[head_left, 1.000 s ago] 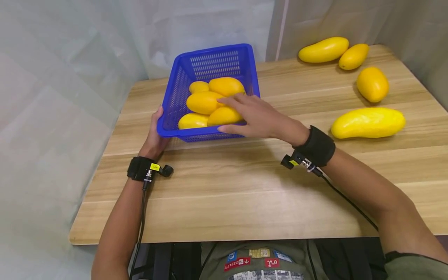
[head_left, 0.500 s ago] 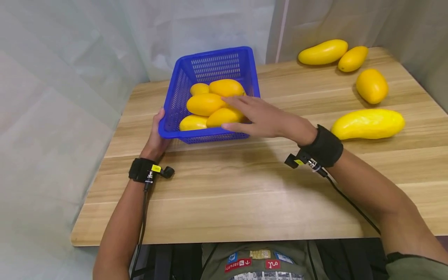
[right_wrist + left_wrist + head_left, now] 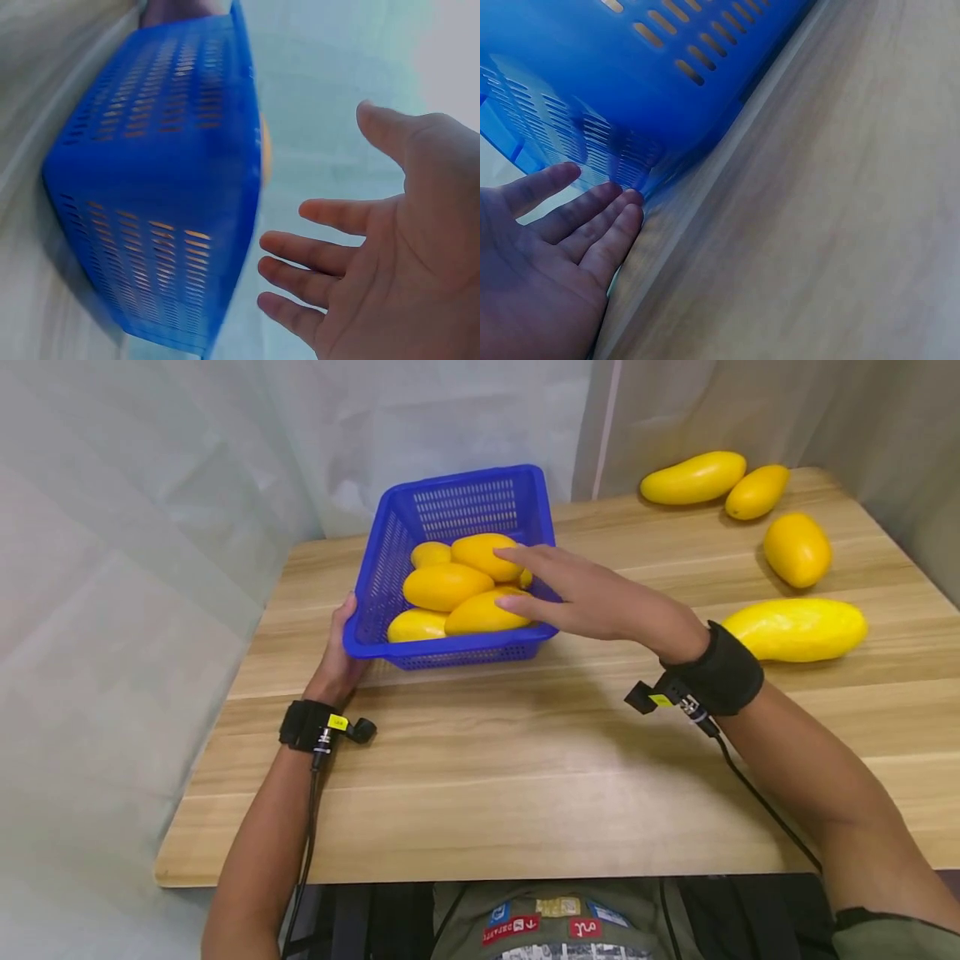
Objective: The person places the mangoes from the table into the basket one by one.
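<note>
A blue slotted basket (image 3: pixel 450 502) stands at the back left of the wooden table (image 3: pixel 525 777) and holds several yellow mangoes (image 3: pixel 446 585). My left hand (image 3: pixel 337 652) is at the basket's front left corner, thumb up by the rim. In the left wrist view, my left hand's straight fingers (image 3: pixel 600 217) touch the lower wall of the basket (image 3: pixel 630 75). My right hand (image 3: pixel 525 581) hovers over the basket's right side with fingers spread and holds nothing. The right wrist view shows the right hand (image 3: pixel 352 255) with an empty palm beside the basket (image 3: pixel 165 187).
Loose mangoes lie on the table's right half: a long mango (image 3: pixel 692 477) and a small mango (image 3: pixel 757 492) at the back, a round mango (image 3: pixel 797 549) nearer, and a large mango (image 3: pixel 798 628) just behind my right wrist. Pale curtains hang behind.
My right hand has lifted off the mangoes in the basket and drawn slightly back and to the right, fingers still spread. The left hand has stayed at the basket's corner.
</note>
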